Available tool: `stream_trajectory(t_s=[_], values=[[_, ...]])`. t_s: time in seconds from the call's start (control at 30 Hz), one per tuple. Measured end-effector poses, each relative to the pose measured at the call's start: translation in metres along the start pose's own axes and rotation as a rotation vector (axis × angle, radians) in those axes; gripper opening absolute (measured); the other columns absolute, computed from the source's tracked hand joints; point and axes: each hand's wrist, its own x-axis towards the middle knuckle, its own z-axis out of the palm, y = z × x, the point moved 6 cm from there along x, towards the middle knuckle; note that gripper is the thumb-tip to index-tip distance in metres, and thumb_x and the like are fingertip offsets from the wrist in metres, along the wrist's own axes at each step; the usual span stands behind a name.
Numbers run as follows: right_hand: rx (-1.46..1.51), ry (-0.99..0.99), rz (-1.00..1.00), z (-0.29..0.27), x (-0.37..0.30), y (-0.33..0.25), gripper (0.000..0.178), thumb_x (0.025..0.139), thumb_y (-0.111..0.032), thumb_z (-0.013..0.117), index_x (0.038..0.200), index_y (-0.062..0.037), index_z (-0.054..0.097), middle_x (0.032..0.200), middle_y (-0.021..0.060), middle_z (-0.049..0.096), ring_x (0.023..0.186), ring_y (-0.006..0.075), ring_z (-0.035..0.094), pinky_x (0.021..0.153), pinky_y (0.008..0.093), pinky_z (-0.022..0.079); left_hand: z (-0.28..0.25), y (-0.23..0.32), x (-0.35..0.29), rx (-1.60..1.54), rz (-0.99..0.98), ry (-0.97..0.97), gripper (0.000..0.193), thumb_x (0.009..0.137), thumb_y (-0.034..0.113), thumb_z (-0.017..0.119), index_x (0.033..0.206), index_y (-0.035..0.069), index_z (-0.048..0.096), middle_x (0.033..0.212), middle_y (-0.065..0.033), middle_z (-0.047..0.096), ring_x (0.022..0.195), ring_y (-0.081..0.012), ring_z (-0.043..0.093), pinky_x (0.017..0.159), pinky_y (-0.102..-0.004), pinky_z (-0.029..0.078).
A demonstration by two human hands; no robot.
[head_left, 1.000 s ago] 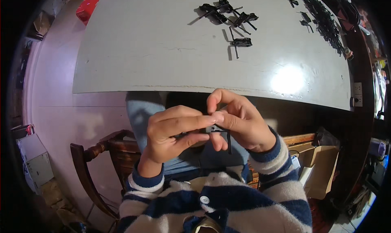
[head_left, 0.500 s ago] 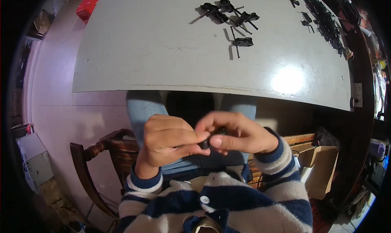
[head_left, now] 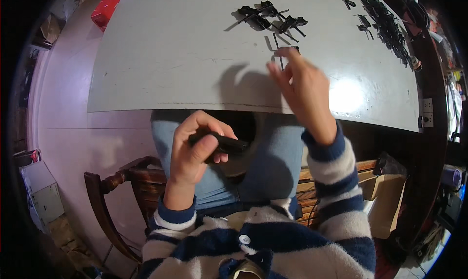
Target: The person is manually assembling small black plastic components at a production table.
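Note:
Over my lap, my left hand (head_left: 189,150) is closed around a small black elongated part (head_left: 228,142); its thumb presses on top and the far end sticks out to the right. What kind of part it is cannot be made out. My right hand (head_left: 308,86) reaches above the table with thumb and fingers apart, slightly blurred, and nothing shows in it. Its fingertips are at a single black part with thin arms (head_left: 295,48), which they partly cover; whether they touch it is unclear. Just beyond lies a cluster of similar black parts (head_left: 254,19).
The pale table (head_left: 161,79) has its near edge just beyond my knees. A long heap of black pieces (head_left: 385,28) lies at its far right, with a few loose ones beside it. A red box (head_left: 106,11) is at the far left. A wooden chair (head_left: 117,181) stands behind me.
My hands were together over my lap, fingers on a small dark piece. Now they are apart: the right has moved up and away over the table, while the left stays low with the black part.

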Motion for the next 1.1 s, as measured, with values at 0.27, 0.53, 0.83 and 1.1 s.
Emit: stream_trajectory(t_s=[0.27, 0.53, 0.83, 1.1], values=[[-0.328, 0.000, -0.136, 0.021, 0.005, 0.007, 0.021, 0.087, -0.024, 0.052, 0.097, -0.0059, 0.053, 0.069, 0.0076, 0.058, 0.058, 0.0252, 0.058, 0.050, 0.0337, 0.044, -0.008, -0.013, 0.002, 0.393, 0.046, 0.068, 0.032, 0.085, 0.014, 0.052, 0.111, -0.004, 0.051, 0.107, -0.0104, 0.057, 0.092, -0.0158, 0.055, 0.085, -0.0287, 0.041], [1.633, -0.482, 0.287, 0.039, -0.063, -0.047, 0.036, 0.082, -0.035, 0.062, 0.091, -0.0034, 0.047, 0.069, 0.0017, 0.051, 0.055, 0.0073, 0.048, 0.051, 0.0191, 0.038, -0.001, -0.004, 0.004, 0.123, 0.170, 0.081, 0.028, 0.076, -0.003, 0.064, 0.104, -0.002, 0.060, 0.093, -0.0087, 0.061, 0.086, -0.0155, 0.058, 0.075, -0.0250, 0.046], [1.354, -0.505, 0.197, 0.024, -0.062, -0.049, 0.021, 0.078, -0.012, 0.067, 0.086, -0.0041, 0.049, 0.080, 0.0018, 0.053, 0.072, 0.0080, 0.051, 0.064, 0.0204, 0.040, 0.026, 0.040, -0.002, 0.819, 0.382, -0.019, 0.029, 0.064, 0.011, 0.074, 0.090, 0.000, 0.067, 0.084, -0.0091, 0.062, 0.075, -0.0174, 0.058, 0.063, -0.0249, 0.045], [1.543, -0.553, 0.298, 0.028, -0.071, -0.048, 0.016, 0.075, -0.004, 0.067, 0.079, -0.0054, 0.051, 0.084, 0.0029, 0.056, 0.079, 0.0100, 0.052, 0.071, 0.0234, 0.042, 0.032, 0.042, -0.006, 0.853, 0.424, -0.065, 0.029, 0.061, 0.010, 0.075, 0.088, 0.000, 0.068, 0.082, -0.0097, 0.063, 0.072, -0.0185, 0.059, 0.062, -0.0251, 0.046]])
